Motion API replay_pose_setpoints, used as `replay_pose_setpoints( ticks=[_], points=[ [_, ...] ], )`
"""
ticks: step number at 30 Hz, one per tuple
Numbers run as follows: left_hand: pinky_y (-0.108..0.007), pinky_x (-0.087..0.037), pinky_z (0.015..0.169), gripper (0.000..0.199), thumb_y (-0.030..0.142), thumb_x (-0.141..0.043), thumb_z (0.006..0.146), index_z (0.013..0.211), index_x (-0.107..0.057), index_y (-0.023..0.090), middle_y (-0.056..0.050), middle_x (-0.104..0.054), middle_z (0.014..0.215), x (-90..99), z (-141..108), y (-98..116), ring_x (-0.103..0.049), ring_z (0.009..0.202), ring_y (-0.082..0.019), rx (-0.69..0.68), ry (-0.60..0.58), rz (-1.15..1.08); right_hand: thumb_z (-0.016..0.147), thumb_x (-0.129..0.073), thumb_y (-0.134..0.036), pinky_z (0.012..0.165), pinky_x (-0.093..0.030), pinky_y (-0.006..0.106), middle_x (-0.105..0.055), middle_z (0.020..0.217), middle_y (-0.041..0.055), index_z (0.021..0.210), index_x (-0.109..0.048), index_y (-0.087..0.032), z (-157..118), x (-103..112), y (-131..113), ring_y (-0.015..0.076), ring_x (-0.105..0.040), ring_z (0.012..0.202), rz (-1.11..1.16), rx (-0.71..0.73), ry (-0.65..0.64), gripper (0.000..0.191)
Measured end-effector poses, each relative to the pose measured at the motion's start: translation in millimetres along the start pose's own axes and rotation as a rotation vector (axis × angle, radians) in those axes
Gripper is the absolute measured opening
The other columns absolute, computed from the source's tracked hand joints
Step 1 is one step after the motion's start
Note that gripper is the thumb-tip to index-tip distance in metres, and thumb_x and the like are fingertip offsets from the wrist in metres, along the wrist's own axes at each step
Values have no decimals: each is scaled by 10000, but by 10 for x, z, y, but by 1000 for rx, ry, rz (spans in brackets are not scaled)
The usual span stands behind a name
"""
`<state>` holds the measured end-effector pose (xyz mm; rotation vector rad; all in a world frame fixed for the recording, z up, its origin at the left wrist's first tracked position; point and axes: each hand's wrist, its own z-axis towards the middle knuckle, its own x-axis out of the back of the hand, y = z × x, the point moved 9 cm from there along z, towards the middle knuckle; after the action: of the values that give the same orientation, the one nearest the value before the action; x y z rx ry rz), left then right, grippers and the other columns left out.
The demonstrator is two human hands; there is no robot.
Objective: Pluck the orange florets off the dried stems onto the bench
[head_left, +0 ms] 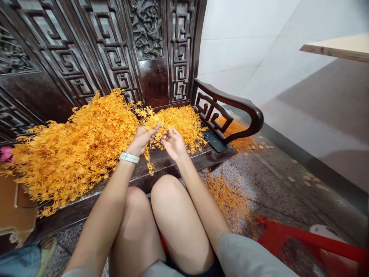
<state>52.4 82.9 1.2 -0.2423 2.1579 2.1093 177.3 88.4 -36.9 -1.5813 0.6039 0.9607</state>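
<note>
grey short sleeves point(248, 257) on both arms, dark shorts point(196, 270) showing between the legs, white flat-strap watch point(129, 157) on the left wrist, left hand point(140, 141) and right hand point(173, 144) bare, knees point(165, 192) bare

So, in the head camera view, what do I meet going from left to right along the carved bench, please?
Pink bloom → heap of orange sprigs → left hand → right hand → black phone → carved wooden armrest → white tiled wall
</note>
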Motion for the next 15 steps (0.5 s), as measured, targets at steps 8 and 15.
replay_pose_setpoints(
  ticks=[8,15],
  points=[
    [-204,-222,399,327,221,-950,629,650,-639,121,20,-538,555,85,66,-10,-371,437,-46,-40,126,50,816,-842,-196,561,-453,162,-685,723,-34,897,-660,-197,38,-25,52,64,-548,575,-221,85,-54,200],
    [-153,-289,425,260,123,-876,724,786,-625,150,52,-560,652,747,133,-98,-389,469,-29,-18,464,-283,830,-884,-430,528,-468,231,-698,720,20,876,-740,-183,-628,-855,49,108,-589,550,-452,-69,-825,290]
  ],
)
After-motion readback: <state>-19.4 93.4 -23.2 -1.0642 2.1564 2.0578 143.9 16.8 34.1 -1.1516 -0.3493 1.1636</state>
